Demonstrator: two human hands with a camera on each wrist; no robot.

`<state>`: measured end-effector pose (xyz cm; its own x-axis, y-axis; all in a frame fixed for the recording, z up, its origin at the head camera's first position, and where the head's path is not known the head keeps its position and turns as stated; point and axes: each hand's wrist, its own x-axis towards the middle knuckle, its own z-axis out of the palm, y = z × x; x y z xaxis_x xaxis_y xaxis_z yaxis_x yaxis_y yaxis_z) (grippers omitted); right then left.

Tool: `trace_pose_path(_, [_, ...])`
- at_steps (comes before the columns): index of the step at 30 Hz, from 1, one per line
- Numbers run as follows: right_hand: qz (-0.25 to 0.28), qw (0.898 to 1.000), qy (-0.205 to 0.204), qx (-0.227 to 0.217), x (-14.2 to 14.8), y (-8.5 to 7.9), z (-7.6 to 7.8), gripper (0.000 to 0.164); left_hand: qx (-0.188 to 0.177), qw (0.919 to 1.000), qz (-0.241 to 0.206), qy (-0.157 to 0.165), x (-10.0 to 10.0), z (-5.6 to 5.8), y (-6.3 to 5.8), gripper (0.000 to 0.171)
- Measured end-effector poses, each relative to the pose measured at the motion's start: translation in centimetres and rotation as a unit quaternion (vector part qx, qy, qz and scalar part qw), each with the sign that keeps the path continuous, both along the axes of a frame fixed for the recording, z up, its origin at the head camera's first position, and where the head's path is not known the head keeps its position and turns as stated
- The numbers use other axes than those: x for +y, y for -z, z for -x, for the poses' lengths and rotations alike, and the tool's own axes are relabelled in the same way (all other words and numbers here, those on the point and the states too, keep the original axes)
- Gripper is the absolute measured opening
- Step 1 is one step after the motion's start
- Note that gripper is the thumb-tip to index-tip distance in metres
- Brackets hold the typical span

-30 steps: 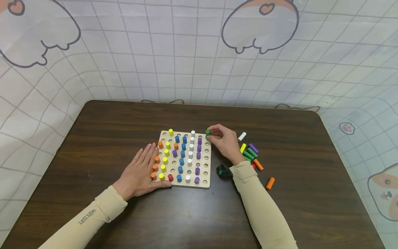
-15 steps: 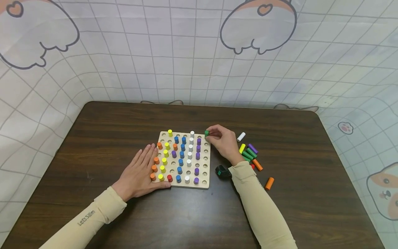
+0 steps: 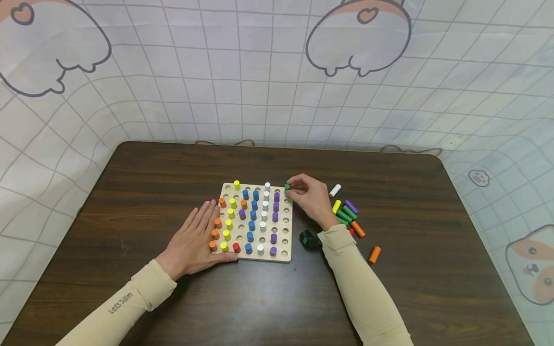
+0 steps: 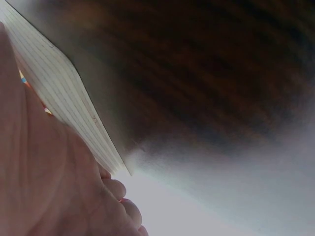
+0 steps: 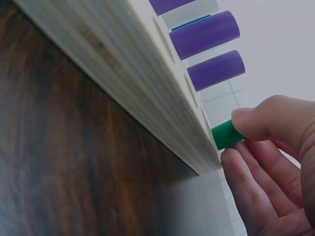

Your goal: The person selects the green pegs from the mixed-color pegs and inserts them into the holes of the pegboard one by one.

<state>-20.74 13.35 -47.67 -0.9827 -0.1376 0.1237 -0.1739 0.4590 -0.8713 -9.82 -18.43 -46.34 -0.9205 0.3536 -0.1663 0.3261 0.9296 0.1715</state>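
Note:
A square wooden pegboard (image 3: 284, 244) lies mid-table, with rows of coloured pegs standing in its holes. My right hand (image 3: 312, 199) pinches a green peg (image 5: 227, 134) between thumb and fingers at the board's far right corner. In the right wrist view the peg's lower end meets the board's top face, close to several purple pegs (image 5: 216, 70). Flat along the board's left side, my left hand (image 3: 193, 240) rests with straight fingers, its thumb along the near edge. The left wrist view shows the palm (image 4: 49, 182) against the board's layered side (image 4: 74, 98).
Right of the board lie loose pegs, among them a white peg (image 3: 335, 191), a purple peg (image 3: 351, 206) and an orange peg (image 3: 374, 255) set apart. A black wristband device (image 3: 309, 239) sits by the right wrist. The dark table (image 3: 259, 302) meets a patterned cloth wall (image 3: 242, 96).
The green peg has sunk lower at the far right corner hole, with my right hand still pinching it. My left hand has stayed in place on the board.

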Motion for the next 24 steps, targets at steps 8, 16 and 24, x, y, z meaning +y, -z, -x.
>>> trace_pose_path(8, [-0.009, 1.0, 0.002, 0.014, 0.1, -0.8, -0.5, 0.023, 0.002, 1.0, -0.003, 0.001, 0.1, -0.1, -0.2, 0.123])
trace_pose_path(16, [-0.021, 0.999, -0.01, 0.044, 0.8, -2.5, -1.2, 0.024, 0.003, 0.9999, -0.01, 0.001, 0.1, -0.2, -0.2, 0.123])
trace_pose_path(24, [-0.028, 0.998, -0.013, 0.053, 2.3, -4.5, -2.1, 0.023, -0.002, 0.9999, -0.013, 0.004, 0.2, -0.1, -0.4, 0.123])
